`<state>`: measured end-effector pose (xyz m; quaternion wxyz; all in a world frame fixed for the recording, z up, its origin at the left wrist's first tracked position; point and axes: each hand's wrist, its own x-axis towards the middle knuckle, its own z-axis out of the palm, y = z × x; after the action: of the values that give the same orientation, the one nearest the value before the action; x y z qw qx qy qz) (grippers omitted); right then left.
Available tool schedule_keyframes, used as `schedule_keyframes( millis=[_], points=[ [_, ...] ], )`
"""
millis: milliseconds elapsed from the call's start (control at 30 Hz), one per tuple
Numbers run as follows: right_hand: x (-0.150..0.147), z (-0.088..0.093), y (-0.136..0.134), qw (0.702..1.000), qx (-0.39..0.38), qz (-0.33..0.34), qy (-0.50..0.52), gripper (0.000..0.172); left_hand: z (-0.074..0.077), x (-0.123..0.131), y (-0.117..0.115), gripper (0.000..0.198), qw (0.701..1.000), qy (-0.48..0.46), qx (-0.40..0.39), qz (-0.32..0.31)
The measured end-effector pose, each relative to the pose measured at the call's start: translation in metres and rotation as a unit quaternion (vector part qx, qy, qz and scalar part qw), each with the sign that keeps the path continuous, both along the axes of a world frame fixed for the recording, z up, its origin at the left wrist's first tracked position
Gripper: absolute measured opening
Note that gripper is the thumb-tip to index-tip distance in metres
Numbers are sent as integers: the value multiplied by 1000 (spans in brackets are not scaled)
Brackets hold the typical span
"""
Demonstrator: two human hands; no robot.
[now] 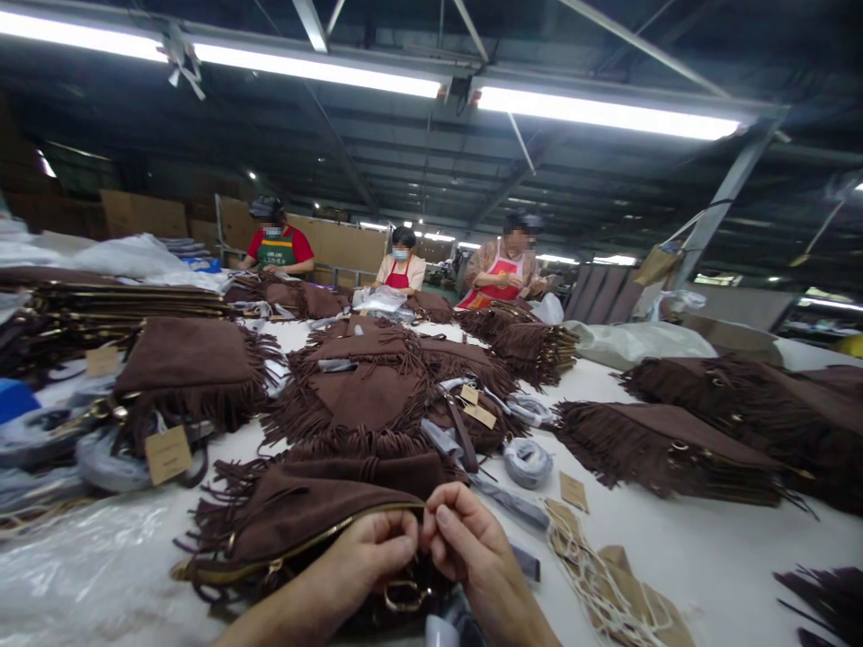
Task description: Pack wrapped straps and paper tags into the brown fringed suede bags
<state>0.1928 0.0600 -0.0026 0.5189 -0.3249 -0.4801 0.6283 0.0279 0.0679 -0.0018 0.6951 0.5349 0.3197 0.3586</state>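
My left hand [374, 553] and my right hand [465, 539] meet at the near edge of the table, fingers pinched together over the top edge of a brown suede fringed bag [297, 517]. Both pinch at the end of its gold zipper, beside a gold ring [403, 595] just under them. What sits between the fingertips is too small to make out. The bag lies flat, its fringe spreading left and away from me.
Piles of the same brown fringed bags [378, 386] cover the white table [707, 548]. Kraft tags with white strings [607, 575] lie right of my hands, plastic bags [81, 566] at left. Three people in aprons [502, 270] work at the far end.
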Motion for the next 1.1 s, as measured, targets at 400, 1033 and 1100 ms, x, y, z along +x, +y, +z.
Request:
schedule_keyframes(
  millis=[400, 1033, 1100],
  points=[
    [1, -2, 2, 991, -30, -44, 122, 36, -7, 6, -5, 41, 995, -81, -50, -40],
    [6, -3, -5, 986, 21, -51, -159, 53, -14, 5, -5, 43, 996, -50, -42, -61],
    [3, -2, -7, 990, 12, -44, -133, 54, -14, 6, -6, 43, 996, -50, -46, -64]
  ],
)
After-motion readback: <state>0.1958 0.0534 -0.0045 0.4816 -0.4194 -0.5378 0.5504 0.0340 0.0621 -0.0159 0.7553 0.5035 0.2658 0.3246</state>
